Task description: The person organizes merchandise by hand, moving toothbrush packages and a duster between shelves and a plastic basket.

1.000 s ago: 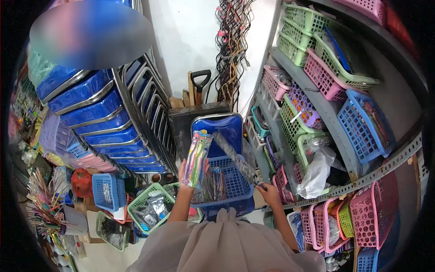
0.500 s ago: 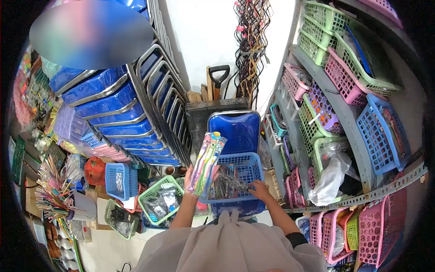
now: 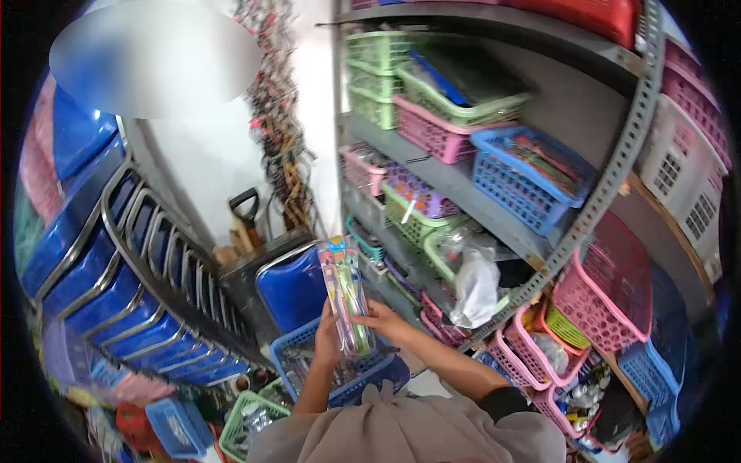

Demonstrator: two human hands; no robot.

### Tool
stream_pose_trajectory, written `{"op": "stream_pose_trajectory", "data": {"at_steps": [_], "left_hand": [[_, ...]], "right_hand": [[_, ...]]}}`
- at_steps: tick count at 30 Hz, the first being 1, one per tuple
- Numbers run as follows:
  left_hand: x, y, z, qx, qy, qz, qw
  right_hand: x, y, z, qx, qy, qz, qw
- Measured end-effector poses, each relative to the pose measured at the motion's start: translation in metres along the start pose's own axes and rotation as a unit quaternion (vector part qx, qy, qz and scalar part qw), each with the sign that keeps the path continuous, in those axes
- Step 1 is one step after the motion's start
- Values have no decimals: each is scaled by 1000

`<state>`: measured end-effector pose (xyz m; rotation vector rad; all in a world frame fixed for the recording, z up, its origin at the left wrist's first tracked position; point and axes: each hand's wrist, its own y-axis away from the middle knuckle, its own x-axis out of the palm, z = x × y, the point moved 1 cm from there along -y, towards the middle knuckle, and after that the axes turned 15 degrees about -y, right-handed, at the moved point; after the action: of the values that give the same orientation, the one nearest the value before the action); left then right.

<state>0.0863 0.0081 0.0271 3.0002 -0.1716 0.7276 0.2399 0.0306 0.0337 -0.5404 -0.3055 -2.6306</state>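
Note:
My left hand is closed around a clear plastic pack of long colourful items, striped pink, purple, green and yellow; their exact kind I cannot make out. My right hand grips the same pack from the other side, fingers over its front. The pack stands nearly upright in front of me. Below both hands is a blue basket holding several packaged things, partly hidden by my arms. Behind it leans a blue chair seat or back.
Stacked blue chairs with metal frames rise on the left. Grey metal shelves on the right carry green, pink and blue baskets. A green basket sits on the floor at lower left. A white plastic bag hangs off a shelf.
My view has turned to the right. My right hand has left the blue basket and come up to hold the pack together with my left hand.

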Motion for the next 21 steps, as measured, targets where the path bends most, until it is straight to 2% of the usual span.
{"op": "stream_pose_trajectory", "data": {"at_steps": [1, 3, 5, 7, 9, 11, 13, 15, 16, 17, 18, 19, 21], "left_hand": [[13, -9, -5, 82, -13, 64, 995], [40, -25, -16, 73, -18, 104, 992], [69, -43, -28, 118, -65, 213, 968], [91, -70, -28, 87, -90, 237, 964], [125, -92, -52, 146, -216, 295, 919], [165, -115, -74, 225, -257, 358, 869], [202, -142, -80, 263, -286, 353, 851], [240, -165, -80, 448, -364, 276, 769], [260, -170, -83, 451, -357, 280, 769], [280, -172, -84, 474, -386, 256, 749], [297, -177, -86, 497, -414, 229, 727], [311, -184, -88, 501, -407, 232, 728], [335, -199, -89, 548, -503, 167, 647]], "right_hand": [[-4, 5, 18, -61, -17, 17, 998], [-11, 25, 66, -94, -14, -3, 995], [-23, 42, 110, -170, 53, -10, 984], [-34, 60, 159, -272, 131, -60, 951], [-46, 84, 217, -281, 204, -119, 930], [-55, 101, 270, -374, 271, -180, 869], [-68, 114, 319, -386, 282, -230, 848], [-71, 123, 359, -452, 480, -350, 665], [-61, 127, 374, -435, 497, -399, 636], [-65, 126, 386, -435, 501, -403, 630], [-71, 126, 398, -412, 551, -440, 577], [-77, 125, 408, -386, 597, -473, 520], [-93, 119, 418, -354, 623, -501, 485]]}}
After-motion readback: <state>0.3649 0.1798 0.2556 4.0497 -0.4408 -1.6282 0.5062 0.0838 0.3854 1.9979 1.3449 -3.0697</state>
